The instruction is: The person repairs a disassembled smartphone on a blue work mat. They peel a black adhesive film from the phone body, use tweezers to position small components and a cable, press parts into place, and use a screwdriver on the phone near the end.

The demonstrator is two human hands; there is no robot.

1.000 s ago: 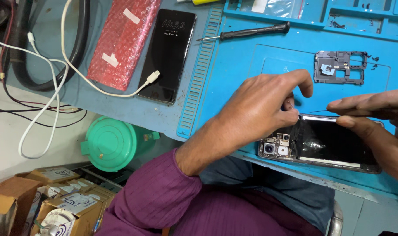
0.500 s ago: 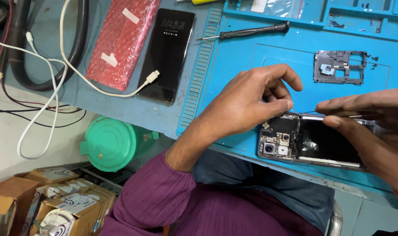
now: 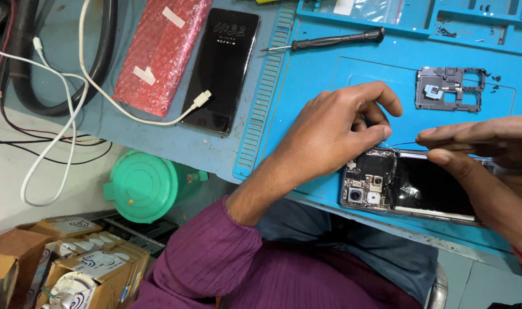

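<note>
At the mat's (image 3: 306, 86) near edge: left hand (image 3: 329, 134) now pinched onto the opened phone's (image 3: 410, 186) top, right hand (image 3: 478, 143) gripping thin tweezers (image 3: 410, 144), closer in.

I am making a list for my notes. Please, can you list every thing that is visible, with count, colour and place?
opened phone: 1, black and silver, mat front edge
work mat: 1, blue, on bench
metal cover plate: 1, grey, mat right
screwdriver: 1, black, mat top
intact phone: 1, black, left of mat
bubble-wrap parcel: 1, red, beside intact phone
charging cable: 1, white, bench left
bin: 1, green, below bench
cartons: several, brown, floor
left hand: pinching at opened phone
right hand: at opened phone's top edge
</note>
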